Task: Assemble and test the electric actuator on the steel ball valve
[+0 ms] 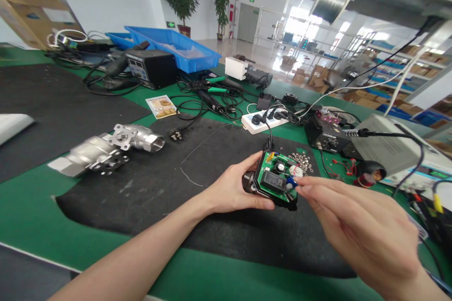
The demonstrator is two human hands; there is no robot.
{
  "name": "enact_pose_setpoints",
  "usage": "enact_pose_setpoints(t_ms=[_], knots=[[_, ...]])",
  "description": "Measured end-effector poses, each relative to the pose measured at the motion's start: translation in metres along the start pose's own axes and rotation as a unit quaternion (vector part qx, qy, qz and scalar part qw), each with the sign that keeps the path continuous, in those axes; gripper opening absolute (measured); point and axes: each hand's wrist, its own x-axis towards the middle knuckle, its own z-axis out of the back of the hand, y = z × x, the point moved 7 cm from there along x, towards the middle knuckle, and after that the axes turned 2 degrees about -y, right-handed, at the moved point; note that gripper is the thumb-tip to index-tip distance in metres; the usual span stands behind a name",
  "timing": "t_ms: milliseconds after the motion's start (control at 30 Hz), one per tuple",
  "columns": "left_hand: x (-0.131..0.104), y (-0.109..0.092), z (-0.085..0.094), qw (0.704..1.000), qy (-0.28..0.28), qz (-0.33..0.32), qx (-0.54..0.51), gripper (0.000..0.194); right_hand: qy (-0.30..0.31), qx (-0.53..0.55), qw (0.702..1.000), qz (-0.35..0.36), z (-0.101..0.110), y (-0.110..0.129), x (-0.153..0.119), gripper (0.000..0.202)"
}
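PCB unit [273, 180] gripped in L hand [235, 186] over blk mat [247, 240] on tabletop [197, 268]; R hand [363, 221] pinches blue part [291, 181] nr its edge.

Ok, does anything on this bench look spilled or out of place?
Yes: small metal parts lie scattered on the black mat behind the device in the left hand, as if spilled. A thin wire also curls untidily across the mat.

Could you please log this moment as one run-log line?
left hand: holds black housing with green circuit board | right hand: fingers at blue component | nearby: power strip, metal valves
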Motion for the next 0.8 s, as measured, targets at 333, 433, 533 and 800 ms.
enact_pose_setpoints(t_ms=[333,433,533,800], knots=[[0.001,0.000,-0.001,1.000,0.002,0.011,0.001,0.107,-0.014,0.021,1.000,0.016,0.001,0.001,-0.001,0.029],[0.001,-0.001,0.000,1.000,0.003,0.010,0.001,0.106,-0.023,0.017,0.999,-0.027,0.000,-0.004,0.004,0.021],[0.001,-0.001,-0.001,1.000,0.003,0.008,-0.002,0.106,-0.015,0.012,0.998,-0.065,-0.003,-0.008,0.005,0.015],[0.001,-0.001,-0.001,1.000,0.001,0.006,-0.003,0.106,-0.015,0.027,0.999,-0.025,0.000,-0.004,0.004,0.023]])
